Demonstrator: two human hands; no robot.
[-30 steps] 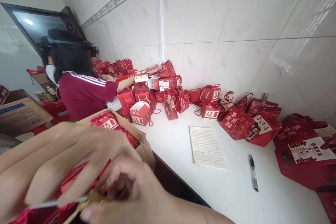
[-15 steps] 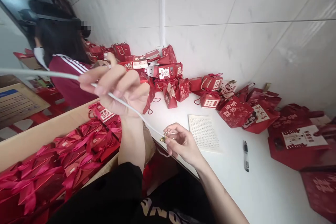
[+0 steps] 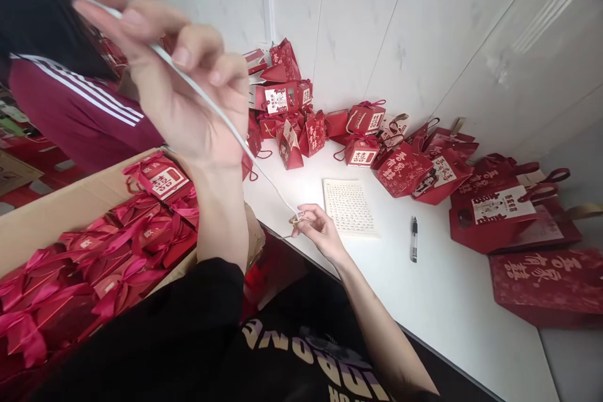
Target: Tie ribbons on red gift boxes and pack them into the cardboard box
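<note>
A long white cord [image 3: 264, 177] slants across the view from the upper left to the table's near edge. Raised high on the left, my left hand [image 3: 195, 94] has the cord running across its palm and between its bent fingers. Lower down, by the table edge, my right hand [image 3: 323, 233] pinches a small gold-coloured metal clip [image 3: 294, 221] at the cord's lower stretch. The fingers partly cover the clip, so how the cord joins it is hidden. A thin piece of cord trails below the right fingers.
A cardboard box [image 3: 51, 201] of red ribboned gift boxes [image 3: 113, 264] stands at left. On the white table [image 3: 301, 185] lie a written notebook [image 3: 351, 207] and a pen [image 3: 414, 240]. Red gift bags [image 3: 402, 169] line the tiled wall. A person in maroon [image 3: 70, 107] is beyond the box.
My left hand has moved up and left along the cord, its fingers more spread. The right hand keeps its pinch on the clip. The view has turned down and to the right.
</note>
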